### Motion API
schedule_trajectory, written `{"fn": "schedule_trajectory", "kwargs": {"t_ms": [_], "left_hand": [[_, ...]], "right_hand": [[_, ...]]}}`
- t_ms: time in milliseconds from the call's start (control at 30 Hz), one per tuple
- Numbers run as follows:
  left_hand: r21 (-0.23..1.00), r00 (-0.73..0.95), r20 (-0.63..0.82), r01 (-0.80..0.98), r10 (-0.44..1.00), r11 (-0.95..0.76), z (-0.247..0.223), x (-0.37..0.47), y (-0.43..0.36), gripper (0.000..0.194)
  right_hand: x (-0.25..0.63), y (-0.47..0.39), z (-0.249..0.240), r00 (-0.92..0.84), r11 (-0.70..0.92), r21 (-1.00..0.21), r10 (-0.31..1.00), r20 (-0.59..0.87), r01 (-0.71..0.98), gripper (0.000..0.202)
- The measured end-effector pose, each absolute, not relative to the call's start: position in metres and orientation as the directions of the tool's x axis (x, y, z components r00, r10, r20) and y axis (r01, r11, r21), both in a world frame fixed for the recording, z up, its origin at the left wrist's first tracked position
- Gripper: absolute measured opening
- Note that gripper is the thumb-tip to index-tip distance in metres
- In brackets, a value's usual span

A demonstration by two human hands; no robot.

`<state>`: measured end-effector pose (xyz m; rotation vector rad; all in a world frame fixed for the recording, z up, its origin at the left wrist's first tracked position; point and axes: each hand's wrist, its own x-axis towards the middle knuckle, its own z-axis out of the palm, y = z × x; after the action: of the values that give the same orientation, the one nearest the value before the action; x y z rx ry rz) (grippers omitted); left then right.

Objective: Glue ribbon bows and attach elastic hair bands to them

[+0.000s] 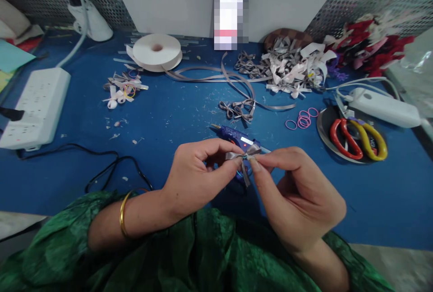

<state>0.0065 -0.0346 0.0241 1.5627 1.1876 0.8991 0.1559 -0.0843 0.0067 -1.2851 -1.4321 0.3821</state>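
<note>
Between my two hands is a small grey ribbon bow (246, 172), its loops and tails sticking out past the fingertips. My left hand (199, 172) pinches its left side between thumb and forefinger. From the right, my right hand (297, 188) closes thumb and forefinger at the bow's middle; what exactly lies under these fingertips is hidden. Just behind the hands, a blue glue gun (238, 136) lies on the table with its nozzle to the left and a small red light showing. Part of it is covered by the hands.
Grey ribbon bows (238, 109) and loose ribbon (203, 77) lie beyond the glue gun, near a ribbon spool (157, 51). Pink elastic bands (303, 120) and scissors (347, 139) are at right, a bow pile (292, 66) behind. A power strip (35, 105) stands left.
</note>
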Motion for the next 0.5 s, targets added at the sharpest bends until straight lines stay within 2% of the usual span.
{"fn": "schedule_trajectory", "kwargs": {"t_ms": [133,333,500], "left_hand": [[0.965,0.257,0.000,0.253,0.966,-0.067,0.0248,0.0069,-0.0342,0.009],[0.985,0.267,-0.124,0.153,0.956,0.085,0.0263,0.0071,-0.0325,0.009],[0.985,0.265,-0.122,0.149,0.956,0.084,0.0262,0.0077,-0.0314,0.009]], "right_hand": [[0.1557,-0.0839,0.0070,0.220,0.340,-0.830,0.856,0.468,0.443,0.022],[0.1533,-0.0816,0.0077,0.322,0.331,-0.897,0.849,0.419,0.294,0.020],[0.1537,-0.0824,0.0063,0.292,0.340,-0.868,0.843,0.451,0.361,0.020]]}}
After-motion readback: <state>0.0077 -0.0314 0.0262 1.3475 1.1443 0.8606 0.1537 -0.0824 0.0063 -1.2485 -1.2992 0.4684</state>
